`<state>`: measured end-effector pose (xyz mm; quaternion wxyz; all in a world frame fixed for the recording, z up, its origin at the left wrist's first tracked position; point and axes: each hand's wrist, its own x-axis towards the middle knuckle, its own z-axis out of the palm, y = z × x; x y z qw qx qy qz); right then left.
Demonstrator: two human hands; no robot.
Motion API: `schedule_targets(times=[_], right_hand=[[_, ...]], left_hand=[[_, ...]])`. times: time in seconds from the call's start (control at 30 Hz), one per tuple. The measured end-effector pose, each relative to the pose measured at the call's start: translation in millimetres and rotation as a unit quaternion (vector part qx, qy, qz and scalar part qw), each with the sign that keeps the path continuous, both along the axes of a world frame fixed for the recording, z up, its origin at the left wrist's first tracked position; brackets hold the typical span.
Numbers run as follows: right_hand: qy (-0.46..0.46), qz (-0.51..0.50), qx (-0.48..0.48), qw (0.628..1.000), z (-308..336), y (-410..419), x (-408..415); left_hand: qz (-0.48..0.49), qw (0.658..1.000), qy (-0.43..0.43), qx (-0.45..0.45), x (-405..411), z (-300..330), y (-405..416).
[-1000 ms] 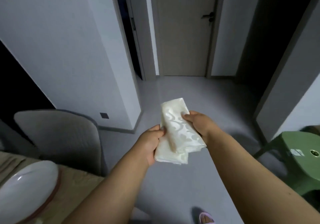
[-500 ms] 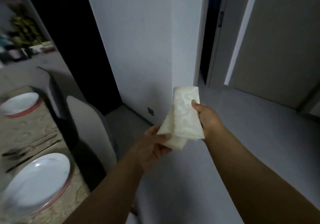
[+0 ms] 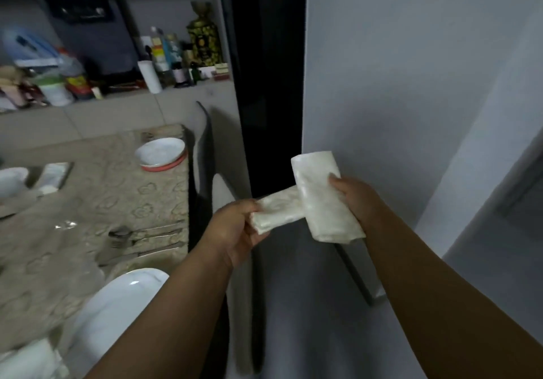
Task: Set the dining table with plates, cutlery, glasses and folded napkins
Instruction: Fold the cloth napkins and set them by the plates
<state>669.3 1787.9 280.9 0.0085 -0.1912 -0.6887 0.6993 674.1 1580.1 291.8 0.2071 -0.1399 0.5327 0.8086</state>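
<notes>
Our left hand [image 3: 232,231] pinches one folded napkin [image 3: 276,212], our right hand [image 3: 357,199] grips another [image 3: 323,199] — both in mid-air beside the table [image 3: 123,184]; we should keep folds tight until laid by a plate [image 3: 161,152]

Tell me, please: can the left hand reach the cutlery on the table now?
Probably not yet: the left hand grips a folded napkin. The cutlery lies uncovered nearby, left of it.
</notes>
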Motion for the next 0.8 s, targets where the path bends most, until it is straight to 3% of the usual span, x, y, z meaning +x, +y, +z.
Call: schedule_targets(times=[0.13, 0.3, 0.53, 0.8], right_hand=[[-0.003, 0.045, 0.036, 0.998, -6, -35, -84], [-0.028, 0.173, 0.034, 0.984, -14, -86, -169], [-0.001, 0.38, 0.086, 0.921, -24, -173, -217], [-0.023, 0.54, 0.069, 0.838, -47, -287, -187]], left_hand=[[0.068, 0.996, 0.061, -0.023, -25, -1, -17], [0.219, 0.97, 0.09, -0.046, -54, -8, -40], [0.43, 0.892, 0.077, -0.113, -49, -30, -66], [0.595, 0.787, -0.006, -0.165, 1, -59, -120]])
